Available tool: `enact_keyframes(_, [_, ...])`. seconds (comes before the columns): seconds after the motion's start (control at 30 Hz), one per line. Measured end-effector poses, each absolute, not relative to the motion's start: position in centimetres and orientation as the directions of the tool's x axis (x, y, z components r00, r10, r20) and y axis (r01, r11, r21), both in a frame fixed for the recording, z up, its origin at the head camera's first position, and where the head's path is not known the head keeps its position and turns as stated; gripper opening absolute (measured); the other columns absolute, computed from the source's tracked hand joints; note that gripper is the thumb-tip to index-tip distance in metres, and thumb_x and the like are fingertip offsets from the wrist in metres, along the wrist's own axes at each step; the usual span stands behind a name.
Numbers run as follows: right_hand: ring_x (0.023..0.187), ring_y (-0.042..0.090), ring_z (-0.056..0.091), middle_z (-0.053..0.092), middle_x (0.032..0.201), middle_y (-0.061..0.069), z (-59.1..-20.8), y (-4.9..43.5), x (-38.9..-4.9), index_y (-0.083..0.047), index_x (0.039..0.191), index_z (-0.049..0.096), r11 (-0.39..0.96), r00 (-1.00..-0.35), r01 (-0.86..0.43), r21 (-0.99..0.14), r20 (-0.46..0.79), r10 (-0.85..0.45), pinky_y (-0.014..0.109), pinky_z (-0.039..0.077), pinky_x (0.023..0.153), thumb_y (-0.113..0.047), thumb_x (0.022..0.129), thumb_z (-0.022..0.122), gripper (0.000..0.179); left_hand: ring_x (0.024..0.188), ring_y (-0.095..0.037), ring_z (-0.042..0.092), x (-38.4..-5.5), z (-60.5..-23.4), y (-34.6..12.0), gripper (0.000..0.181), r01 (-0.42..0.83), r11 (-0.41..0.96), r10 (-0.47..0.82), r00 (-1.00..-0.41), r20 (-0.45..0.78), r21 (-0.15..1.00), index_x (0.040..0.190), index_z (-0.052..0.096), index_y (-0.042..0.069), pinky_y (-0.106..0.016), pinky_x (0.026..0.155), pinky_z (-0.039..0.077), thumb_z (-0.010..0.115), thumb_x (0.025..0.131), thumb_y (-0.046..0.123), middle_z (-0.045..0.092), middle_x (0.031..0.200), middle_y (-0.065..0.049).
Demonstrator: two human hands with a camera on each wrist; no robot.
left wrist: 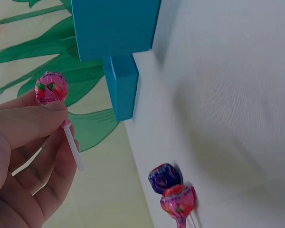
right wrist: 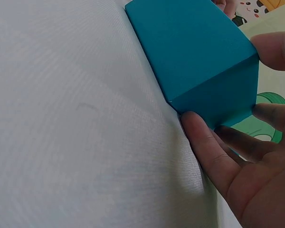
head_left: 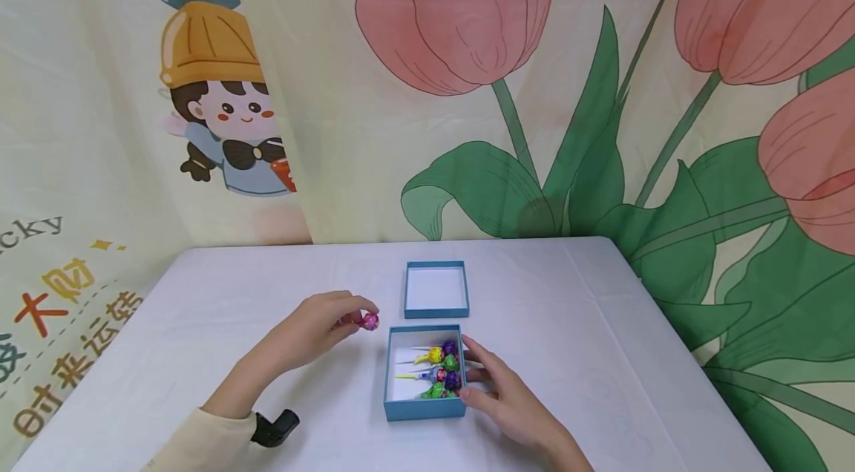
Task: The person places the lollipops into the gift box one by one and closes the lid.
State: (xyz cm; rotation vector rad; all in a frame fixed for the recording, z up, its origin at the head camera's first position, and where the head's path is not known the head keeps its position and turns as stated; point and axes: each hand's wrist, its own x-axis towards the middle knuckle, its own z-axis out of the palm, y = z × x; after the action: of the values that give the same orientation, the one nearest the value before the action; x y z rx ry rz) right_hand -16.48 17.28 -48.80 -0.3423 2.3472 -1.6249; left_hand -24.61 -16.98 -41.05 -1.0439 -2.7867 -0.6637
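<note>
My left hand (head_left: 327,322) pinches a pink-wrapped lollipop (head_left: 370,321) between thumb and fingers, left of the blue box (head_left: 424,410). In the left wrist view its white stick (left wrist: 73,146) points down past the fingers. Inside the white-lined box, several lollipops (head_left: 442,375) in yellow, green, blue and purple wrappers lie with heads to the right. Against the right wall of the box rests my right hand (head_left: 510,399), thumb at the near corner, fingers fairly straight along the side. A purple lollipop (left wrist: 165,178) and another pink lollipop (left wrist: 178,199) lie on the table.
Behind the box lies a square blue lid (head_left: 437,313), its white inside facing up. A white cloth covers the table (head_left: 574,353). A black device (head_left: 275,429) sits at the left wrist. A printed curtain (head_left: 334,160) with tulips hangs behind the table.
</note>
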Motion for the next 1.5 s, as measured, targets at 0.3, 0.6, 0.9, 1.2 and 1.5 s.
enact_keyframes(0.3, [0.136,0.034,0.057,0.042,0.164,0.017,-48.7,17.2,-16.4,-0.029,0.168,0.031,0.353,-0.939,-0.032,-0.935,-0.093,-0.331,0.061,0.049,0.110,-0.033,0.101,0.071,0.078,0.090,-0.006,0.064,-23.6,-41.2,-15.1,0.038,0.645,0.645,0.619,-0.755,0.214,0.410,0.124,0.074,0.023,-0.030,0.082,0.061,0.078,0.094,0.000,0.072,0.099,0.010])
enact_keyframes(0.6, [0.136,0.035,0.057,0.042,0.164,0.018,-48.7,17.1,-16.4,-0.029,0.168,0.031,0.356,-0.939,-0.026,-0.934,-0.100,-0.330,0.062,0.050,0.109,-0.034,0.101,0.071,0.079,0.091,-0.007,0.065,-22.7,-41.2,-12.9,0.036,0.648,0.652,0.618,-0.755,0.221,0.393,0.124,0.075,0.021,-0.028,0.082,0.060,0.079,0.094,0.000,0.071,0.100,0.010])
enact_keyframes(0.9, [0.137,0.034,0.056,0.042,0.165,0.018,-48.7,17.2,-16.4,-0.027,0.169,0.030,0.354,-0.937,-0.037,-0.934,-0.090,-0.337,0.060,0.050,0.109,-0.034,0.102,0.070,0.079,0.091,-0.007,0.065,-22.2,-41.0,-11.0,0.034,0.666,0.631,0.634,-0.738,0.231,0.396,0.122,0.075,0.018,-0.029,0.084,0.060,0.079,0.094,0.000,0.072,0.101,0.008])
enact_keyframes(1.2, [0.138,0.036,0.055,0.041,0.165,0.019,-48.6,17.4,-16.4,-0.027,0.169,0.028,0.354,-0.933,-0.046,-0.934,-0.087,-0.350,0.059,0.050,0.109,-0.035,0.103,0.069,0.079,0.092,-0.006,0.065,-22.0,-41.3,-9.9,0.031,0.666,0.602,0.652,-0.728,0.210,0.440,0.126,0.075,0.017,-0.026,0.084,0.060,0.076,0.097,0.004,0.074,0.105,0.007])
enact_keyframes(1.5, [0.138,0.036,0.055,0.042,0.164,0.019,-48.8,17.3,-16.5,-0.027,0.169,0.028,0.349,-0.932,-0.044,-0.936,-0.087,-0.352,0.060,0.051,0.108,-0.036,0.103,0.069,0.078,0.093,-0.007,0.065,-22.4,-41.6,-9.0,0.030,0.675,0.572,0.672,-0.712,0.205,0.466,0.124,0.074,0.016,-0.026,0.084,0.059,0.077,0.097,0.004,0.073,0.103,0.006])
